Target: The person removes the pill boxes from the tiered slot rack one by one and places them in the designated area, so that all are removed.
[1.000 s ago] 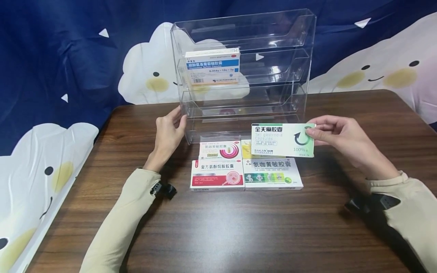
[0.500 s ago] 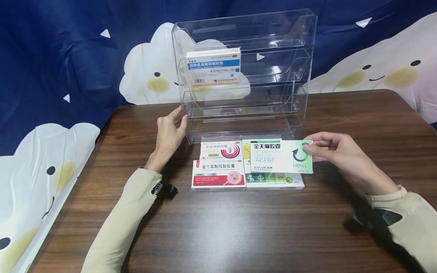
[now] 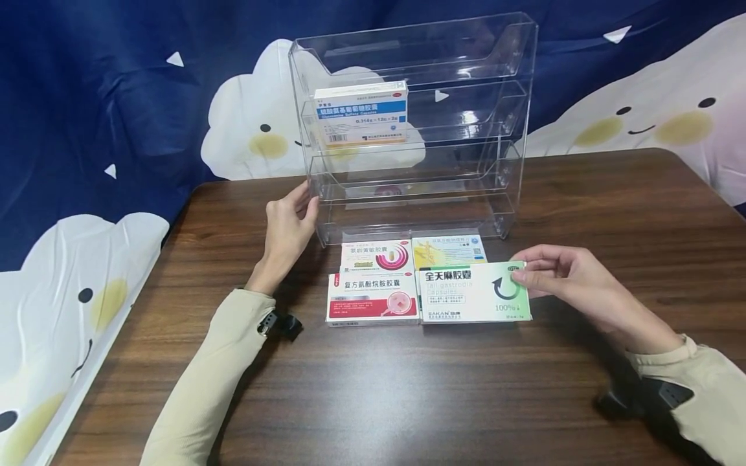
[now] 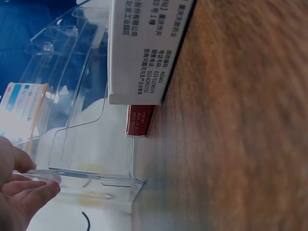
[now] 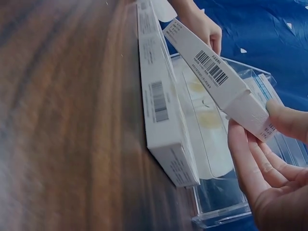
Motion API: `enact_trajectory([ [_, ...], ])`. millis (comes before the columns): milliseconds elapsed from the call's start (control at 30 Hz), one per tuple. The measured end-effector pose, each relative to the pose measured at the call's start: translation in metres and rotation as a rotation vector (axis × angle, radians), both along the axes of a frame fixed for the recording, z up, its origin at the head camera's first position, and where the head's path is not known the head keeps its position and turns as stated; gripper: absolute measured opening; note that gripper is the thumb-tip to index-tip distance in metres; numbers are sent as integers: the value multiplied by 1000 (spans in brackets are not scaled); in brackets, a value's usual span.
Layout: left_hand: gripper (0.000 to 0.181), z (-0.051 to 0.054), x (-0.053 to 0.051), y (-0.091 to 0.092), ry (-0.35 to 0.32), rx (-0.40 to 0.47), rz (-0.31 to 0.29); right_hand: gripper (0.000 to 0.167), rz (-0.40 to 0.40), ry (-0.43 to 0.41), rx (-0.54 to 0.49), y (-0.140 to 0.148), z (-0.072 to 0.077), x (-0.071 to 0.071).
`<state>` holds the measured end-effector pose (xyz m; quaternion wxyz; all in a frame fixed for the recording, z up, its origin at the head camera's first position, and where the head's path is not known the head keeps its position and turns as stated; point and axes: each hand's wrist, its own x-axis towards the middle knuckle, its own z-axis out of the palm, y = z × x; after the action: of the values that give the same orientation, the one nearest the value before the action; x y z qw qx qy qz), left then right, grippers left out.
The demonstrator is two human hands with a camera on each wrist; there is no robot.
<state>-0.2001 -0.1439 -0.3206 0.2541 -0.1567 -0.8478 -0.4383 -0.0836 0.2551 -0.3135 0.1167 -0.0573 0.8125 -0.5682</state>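
My right hand [image 3: 568, 285] pinches the right end of a white-and-green medicine box [image 3: 472, 294], thumb on its front face. In the right wrist view this medicine box [image 5: 216, 77] is tilted above a white box [image 5: 161, 106] lying on the table. From the head, it covers nearly all of that lower box. On the other side, my left hand [image 3: 287, 226] holds the left side panel of a clear acrylic display rack [image 3: 419, 171]. The left wrist view shows its thumb and fingers [image 4: 41, 195] on either side of the panel's edge.
A blue-and-white medicine box [image 3: 361, 116] stands in the rack's left part. Before the rack lie a red-and-white box [image 3: 373, 298], a box with pink rings [image 3: 375, 255] and a yellow-and-blue box [image 3: 449, 249] on the wooden table [image 3: 350, 401]. A dark blue curtain [image 3: 116, 77] hangs behind.
My right hand has lowered the white-and-green medicine box toward the table's front, off the yellow-and-blue box and over the front right one. My left hand stays on the rack.
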Motion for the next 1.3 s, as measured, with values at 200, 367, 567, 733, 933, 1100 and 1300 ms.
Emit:
enact_trajectory([
  [200,30,-1,0,0,8,5,2,41,23,-59,46,-3,-2,13],
  [367,31,-1,0,-1,7,7,1,41,52,-83,45,-4,-9,23],
  [567,31,-1,1,-2,0,8,2,43,62,-135,56,-7,-15,31],
  [733,32,0,2,-1,4,2,-2,43,62,-156,26,-6,-18,35],
  [933,32,1,1,-1,-9,6,2,38,71,-156,-21,-4,-21,40],
  [1100,31,1,1,0,-6,8,2,39,76,-162,-13,-5,-22,42],
  [1300,32,0,1,0,-10,10,0,44,40,-188,33,-7,-23,44],
])
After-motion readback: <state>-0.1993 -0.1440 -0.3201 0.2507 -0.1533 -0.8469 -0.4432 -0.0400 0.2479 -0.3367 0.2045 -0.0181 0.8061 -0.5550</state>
